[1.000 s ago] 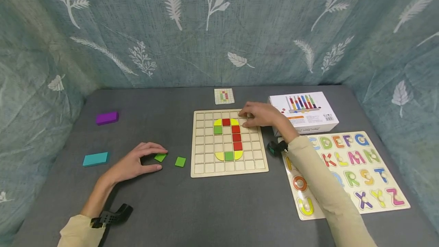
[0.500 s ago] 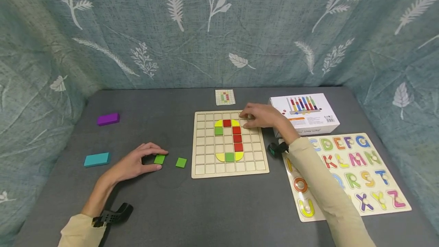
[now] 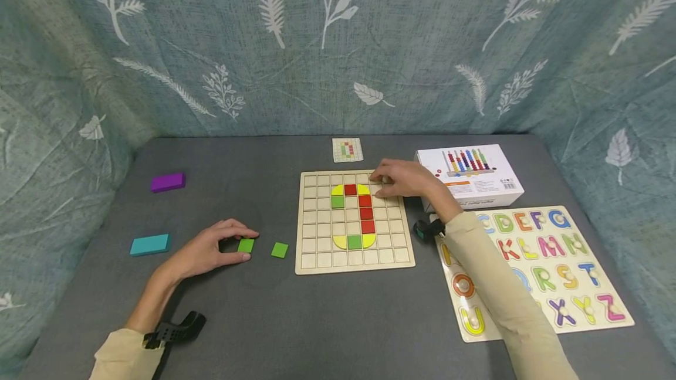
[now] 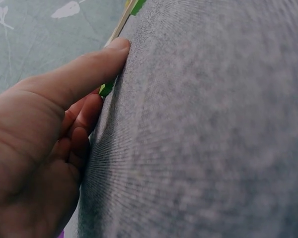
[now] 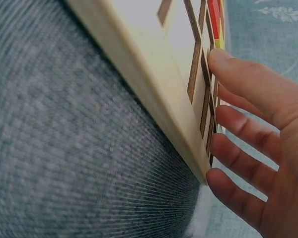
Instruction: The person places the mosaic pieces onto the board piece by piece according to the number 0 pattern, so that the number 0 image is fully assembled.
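Observation:
In the head view my left hand point(image 3: 213, 248) lies low over the table with a green square tile point(image 3: 245, 245) between thumb and fingertips. The left wrist view shows a green bit of that tile point(image 4: 106, 89) just behind the thumb. A second green tile point(image 3: 280, 250) lies to its right. My right hand point(image 3: 404, 179) rests its fingertips on the upper right of a wooden grid board point(image 3: 317, 260), holding nothing. On the board, red squares point(image 3: 366, 213), green squares point(image 3: 355, 241) and yellow quarter-round pieces point(image 3: 340, 242) form a ring with a gap on its left side.
A small pattern card point(image 3: 347, 150) lies behind the board. To the right are a white box point(image 3: 480, 186) and an alphabet puzzle board point(image 3: 549, 274), partly under the right sleeve. A purple block point(image 3: 168, 183) and a teal block point(image 3: 150, 245) lie at left.
The green tile at my left hand has turned from slanted to nearly square with the board. Both hands stay in place; the whole view has shifted slightly.

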